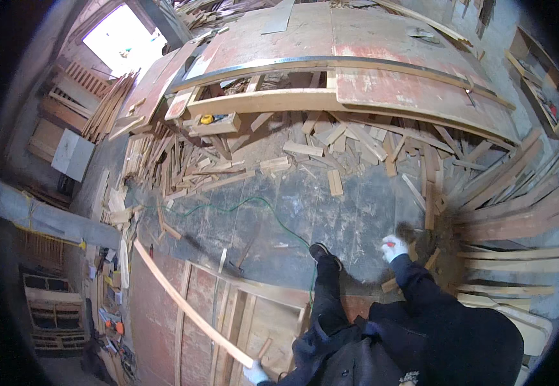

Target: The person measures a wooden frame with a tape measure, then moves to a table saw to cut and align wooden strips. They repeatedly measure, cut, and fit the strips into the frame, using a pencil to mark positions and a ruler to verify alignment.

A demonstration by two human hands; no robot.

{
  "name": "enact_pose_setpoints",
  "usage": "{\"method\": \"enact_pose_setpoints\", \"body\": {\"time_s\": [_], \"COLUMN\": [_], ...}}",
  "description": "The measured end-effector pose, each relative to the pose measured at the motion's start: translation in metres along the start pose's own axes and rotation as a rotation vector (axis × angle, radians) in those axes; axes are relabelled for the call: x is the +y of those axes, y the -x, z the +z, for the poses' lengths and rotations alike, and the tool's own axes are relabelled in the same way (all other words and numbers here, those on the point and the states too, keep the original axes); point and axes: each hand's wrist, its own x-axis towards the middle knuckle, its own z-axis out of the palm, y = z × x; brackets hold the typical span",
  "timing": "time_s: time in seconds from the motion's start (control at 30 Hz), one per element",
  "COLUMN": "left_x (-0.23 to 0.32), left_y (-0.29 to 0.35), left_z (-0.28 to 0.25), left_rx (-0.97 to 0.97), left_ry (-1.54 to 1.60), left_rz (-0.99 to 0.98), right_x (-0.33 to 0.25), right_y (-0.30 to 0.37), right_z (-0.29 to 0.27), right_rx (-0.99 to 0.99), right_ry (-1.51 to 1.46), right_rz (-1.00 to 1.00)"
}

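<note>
My left hand [255, 373], in a white glove, is closed on the near end of a long, slender wooden strip [192, 309]. The strip runs away to the far left over a low worktable [157, 321] with a worn reddish top. Out to the right, above the floor, my white-gloved right hand [395, 249] is closed on a small red thing, mostly hidden by the fingers; its kind cannot be made out. My foot in a dark shoe [325, 254] stands on the floor between the two hands.
Wood offcuts [356, 145] lie heaped under a large workbench [388, 38] ahead. A green cord [253, 201] snakes over the dark floor [279, 222]. Boards [517, 212] are stacked at the right. A yellow tool [208, 119] sits in an open wooden drawer [218, 127].
</note>
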Motion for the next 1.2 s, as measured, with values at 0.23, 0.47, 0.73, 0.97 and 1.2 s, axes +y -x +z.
{"method": "enact_pose_setpoints", "body": {"time_s": [0.23,0.47,0.73,0.97,1.2], "left_x": [0.265,0.429,0.533,0.636,0.71], "left_y": [-0.103,-0.128,-0.169,-0.223,-0.352], "left_z": [0.221,0.311,0.381,0.414,0.447], "left_rx": [-0.156,-0.186,-0.037,0.02,-0.02], "left_ry": [0.247,0.242,0.14,0.241,0.32], "left_rz": [0.064,0.121,0.127,0.112,0.01], "right_x": [-0.225,-0.368,-0.514,-0.59,-0.572], "right_y": [-0.181,-0.292,-0.434,-0.543,-0.636], "right_z": [0.063,0.195,0.413,0.608,0.734], "right_rx": [0.06,-0.103,-0.384,-0.452,-0.365], "right_ry": [0.381,0.344,0.944,1.254,1.299], "right_rz": [-0.378,-0.382,-0.639,-0.732,-0.563]}}
